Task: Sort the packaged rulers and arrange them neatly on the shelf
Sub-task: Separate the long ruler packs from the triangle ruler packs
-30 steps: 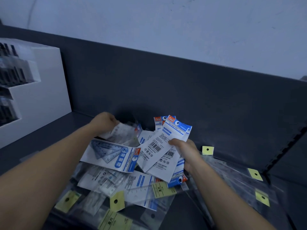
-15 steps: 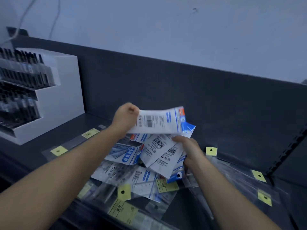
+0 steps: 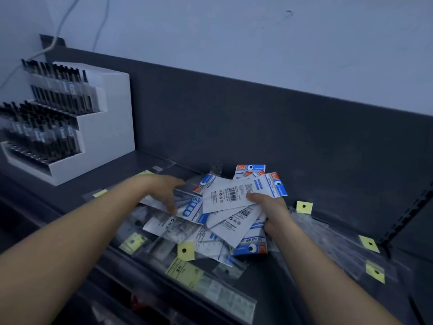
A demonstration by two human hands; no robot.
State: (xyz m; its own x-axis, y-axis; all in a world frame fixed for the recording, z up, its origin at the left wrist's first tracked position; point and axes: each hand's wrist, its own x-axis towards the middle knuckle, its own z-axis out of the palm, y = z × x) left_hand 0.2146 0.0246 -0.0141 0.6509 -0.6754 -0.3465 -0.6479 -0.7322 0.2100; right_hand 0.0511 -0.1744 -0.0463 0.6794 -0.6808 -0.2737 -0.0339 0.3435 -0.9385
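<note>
A loose heap of blue-and-white packaged ruler sets (image 3: 187, 221) lies on the dark shelf (image 3: 112, 181). My right hand (image 3: 269, 207) grips a fanned stack of these packs (image 3: 236, 195), barcode sides up. My left hand (image 3: 164, 191), blurred by motion, hovers with fingers spread over a pack (image 3: 192, 207) lying face up on the heap. Clear sleeves of long rulers with yellow tags (image 3: 186, 250) lie under and around the heap.
A white stepped display of dark pens (image 3: 107, 127) stands at the shelf's left. More clear ruler sleeves with yellow tags (image 3: 370, 243) spread to the right. The shelf's dark back panel (image 3: 257, 127) rises behind, and a slotted upright (image 3: 407, 219) is at right.
My left hand added the pack it held up to the stack in my right hand, let go, and dropped left and down toward the heap. The view shifted to show more of the pen display.
</note>
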